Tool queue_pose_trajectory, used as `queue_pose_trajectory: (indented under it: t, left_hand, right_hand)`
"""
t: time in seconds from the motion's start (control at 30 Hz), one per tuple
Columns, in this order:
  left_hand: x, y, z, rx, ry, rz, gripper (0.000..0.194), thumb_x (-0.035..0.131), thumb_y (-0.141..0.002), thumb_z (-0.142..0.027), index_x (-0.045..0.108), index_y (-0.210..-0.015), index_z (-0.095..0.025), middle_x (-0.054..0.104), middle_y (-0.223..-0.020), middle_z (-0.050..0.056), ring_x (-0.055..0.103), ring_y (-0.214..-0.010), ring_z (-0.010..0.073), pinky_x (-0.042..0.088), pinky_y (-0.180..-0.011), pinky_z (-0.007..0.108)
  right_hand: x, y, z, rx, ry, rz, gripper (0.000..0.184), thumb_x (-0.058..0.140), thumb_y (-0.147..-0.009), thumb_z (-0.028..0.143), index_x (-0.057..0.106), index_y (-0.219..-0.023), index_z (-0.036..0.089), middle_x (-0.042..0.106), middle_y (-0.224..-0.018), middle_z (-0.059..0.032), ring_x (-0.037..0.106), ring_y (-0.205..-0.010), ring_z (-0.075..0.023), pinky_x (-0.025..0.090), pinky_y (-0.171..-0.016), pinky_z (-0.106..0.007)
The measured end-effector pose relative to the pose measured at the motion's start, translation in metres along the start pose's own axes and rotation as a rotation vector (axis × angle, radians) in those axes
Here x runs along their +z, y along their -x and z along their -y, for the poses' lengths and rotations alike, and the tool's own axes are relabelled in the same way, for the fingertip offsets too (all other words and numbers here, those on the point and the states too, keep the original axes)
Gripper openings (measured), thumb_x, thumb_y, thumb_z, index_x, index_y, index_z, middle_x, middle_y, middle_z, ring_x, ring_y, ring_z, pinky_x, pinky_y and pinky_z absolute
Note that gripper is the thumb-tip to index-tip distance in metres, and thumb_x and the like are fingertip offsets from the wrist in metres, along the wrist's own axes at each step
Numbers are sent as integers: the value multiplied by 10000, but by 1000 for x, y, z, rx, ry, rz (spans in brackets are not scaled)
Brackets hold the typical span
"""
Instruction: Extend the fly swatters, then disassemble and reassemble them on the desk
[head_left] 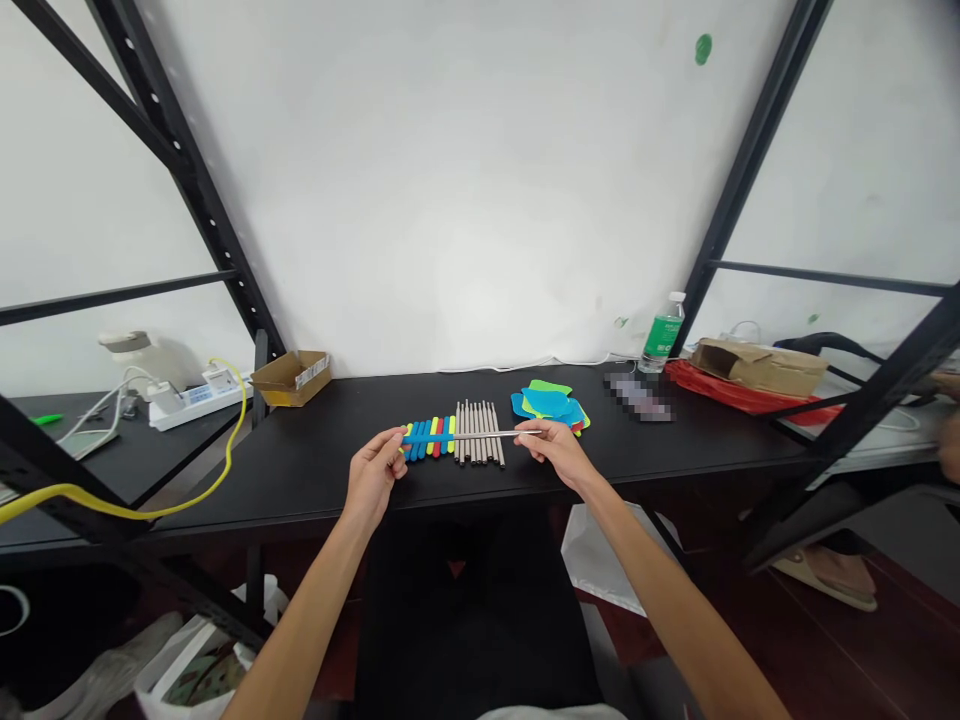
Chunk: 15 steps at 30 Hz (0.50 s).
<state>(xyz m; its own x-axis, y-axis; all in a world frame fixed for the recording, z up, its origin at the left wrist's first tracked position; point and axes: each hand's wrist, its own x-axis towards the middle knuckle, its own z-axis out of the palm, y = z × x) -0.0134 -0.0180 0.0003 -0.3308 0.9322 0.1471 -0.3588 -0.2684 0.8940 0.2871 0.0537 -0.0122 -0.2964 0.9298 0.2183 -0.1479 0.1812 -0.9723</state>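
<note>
My left hand (377, 468) pinches a blue handle (430, 438); my right hand (553, 447) pinches the metal rod (487, 435) extending from it.

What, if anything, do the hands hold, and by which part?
A metal rod with a blue handle. The left hand grips the handle's end, the right hand the rod near its tip.

No word, number or brand can be read. By the back edge of the black desk (367, 400), toward its right end, a clear bottle (651, 365) carries a green label (663, 337) with white lettering, too small to make out. By the back edge toward the left end, a cardboard box (277, 378) bears a white sticker (312, 370) with dark print, also illegible.
</note>
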Motion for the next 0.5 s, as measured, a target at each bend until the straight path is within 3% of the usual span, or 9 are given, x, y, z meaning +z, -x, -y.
queue_pose_trajectory:
  t: [0.5]
  left_hand:
    - [0, 0, 1, 23, -19, 20, 302, 835, -690, -311, 707, -907, -145, 609, -705, 11, 444, -545, 66, 344, -496, 209]
  right_hand:
    - [3, 2, 4, -11, 88, -28, 338, 763, -737, 477, 748, -848, 158, 713, -728, -70, 461, -531, -104, 343, -488, -253]
